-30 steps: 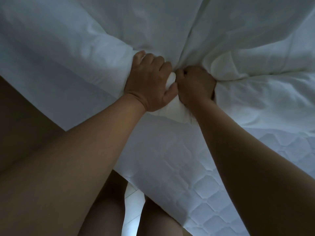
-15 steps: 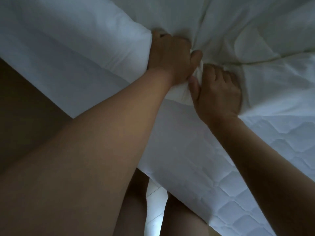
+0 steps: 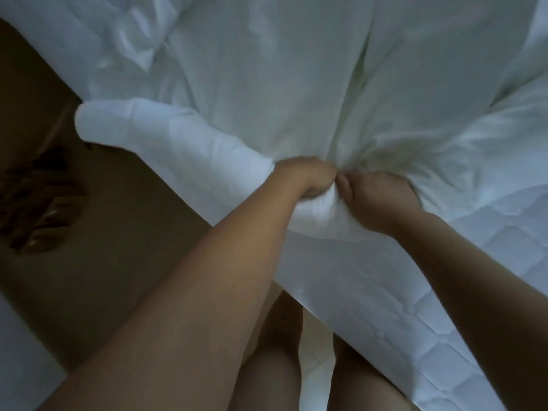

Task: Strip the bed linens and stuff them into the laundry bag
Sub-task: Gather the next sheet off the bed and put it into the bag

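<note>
Hands are gripping side by side at frame centre: left hand [image 3: 308, 179] and right hand [image 3: 376, 197] both clenching bunched white linen [image 3: 267, 99], apparently gathering it off the quilted mattress [image 3: 444, 321].

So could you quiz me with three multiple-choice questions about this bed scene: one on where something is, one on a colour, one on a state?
1. Where do the left hand and right hand meet?
A. at the bed's near edge
B. on the floor
C. inside a bag

2. What colour is the sheet?
A. red
B. white
C. black

3. What state is the quilted mattress?
A. fully covered
B. partly bared
C. rolled up

Answers: 1 A, both fists bunch cloth there; 2 B, the linen is white; 3 B, quilting shows at lower right.
</note>
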`<state>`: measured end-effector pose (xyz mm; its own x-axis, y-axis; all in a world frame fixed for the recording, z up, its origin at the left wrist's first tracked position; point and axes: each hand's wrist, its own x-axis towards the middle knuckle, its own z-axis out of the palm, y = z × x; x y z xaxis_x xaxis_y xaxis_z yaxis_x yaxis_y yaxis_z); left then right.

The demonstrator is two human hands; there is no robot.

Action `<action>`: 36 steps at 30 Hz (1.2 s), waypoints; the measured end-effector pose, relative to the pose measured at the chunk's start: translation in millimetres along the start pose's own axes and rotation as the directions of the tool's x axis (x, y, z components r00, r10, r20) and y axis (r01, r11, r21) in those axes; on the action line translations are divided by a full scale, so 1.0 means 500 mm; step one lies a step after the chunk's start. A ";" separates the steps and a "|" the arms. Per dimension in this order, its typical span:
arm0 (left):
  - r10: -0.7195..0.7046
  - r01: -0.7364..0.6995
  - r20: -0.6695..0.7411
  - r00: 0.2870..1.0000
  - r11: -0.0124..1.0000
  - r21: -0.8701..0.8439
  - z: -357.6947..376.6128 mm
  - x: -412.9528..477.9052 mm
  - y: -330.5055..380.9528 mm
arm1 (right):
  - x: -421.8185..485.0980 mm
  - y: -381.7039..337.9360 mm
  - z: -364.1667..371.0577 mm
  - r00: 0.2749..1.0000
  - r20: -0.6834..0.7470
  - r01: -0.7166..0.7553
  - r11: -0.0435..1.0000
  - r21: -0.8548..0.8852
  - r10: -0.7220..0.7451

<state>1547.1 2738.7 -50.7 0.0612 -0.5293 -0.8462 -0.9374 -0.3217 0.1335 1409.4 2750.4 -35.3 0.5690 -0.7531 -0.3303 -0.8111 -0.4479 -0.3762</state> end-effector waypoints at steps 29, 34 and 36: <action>0.409 -0.356 -0.244 0.880 0.905 0.233 -0.139 0.014 -0.025 | 0.049 0.040 0.027 0.904 -0.426 -0.110 0.980 -0.167 0.029; 0.333 -0.260 -0.782 0.527 0.939 0.224 -0.037 -0.048 -0.031 | 0.136 0.057 -0.014 0.914 -0.383 -0.180 0.980 -0.085 0.135; 0.361 -0.271 -0.745 0.561 0.930 0.246 -0.002 -0.022 -0.039 | 0.152 0.062 -0.020 0.921 -0.355 -0.204 0.975 -0.089 0.160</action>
<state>1565.1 2750.2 -43.4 -0.0483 -0.9979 -0.0423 -0.9732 0.0375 0.2269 1426.2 2674.8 -63.4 0.3459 -0.9366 -0.0568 -0.9189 -0.3258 -0.2224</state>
